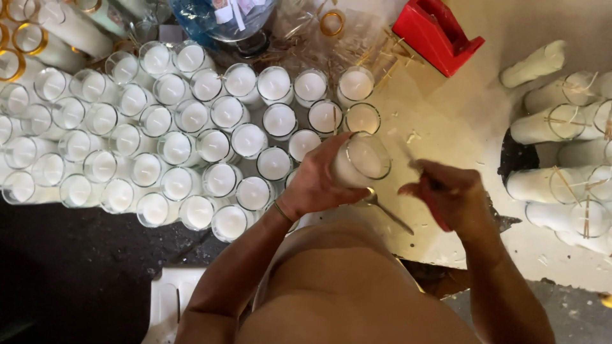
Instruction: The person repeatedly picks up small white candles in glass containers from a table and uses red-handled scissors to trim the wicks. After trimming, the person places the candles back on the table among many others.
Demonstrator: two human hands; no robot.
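Seen from above: both forearms are bare to past the elbow, with no sleeves in view. The left hand (315, 181) carries a thin gold-coloured bangle (283, 211) at the wrist. The right hand (449, 194) wears no ring, watch or glove. The legs below the arms appear uncovered; no garment can be made out.

Clear glass candle jar (361, 160), filled with white wax, tilted above the table.

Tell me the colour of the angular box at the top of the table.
Bright red; the box shows clearly in the head view, beyond the glass candle jar.
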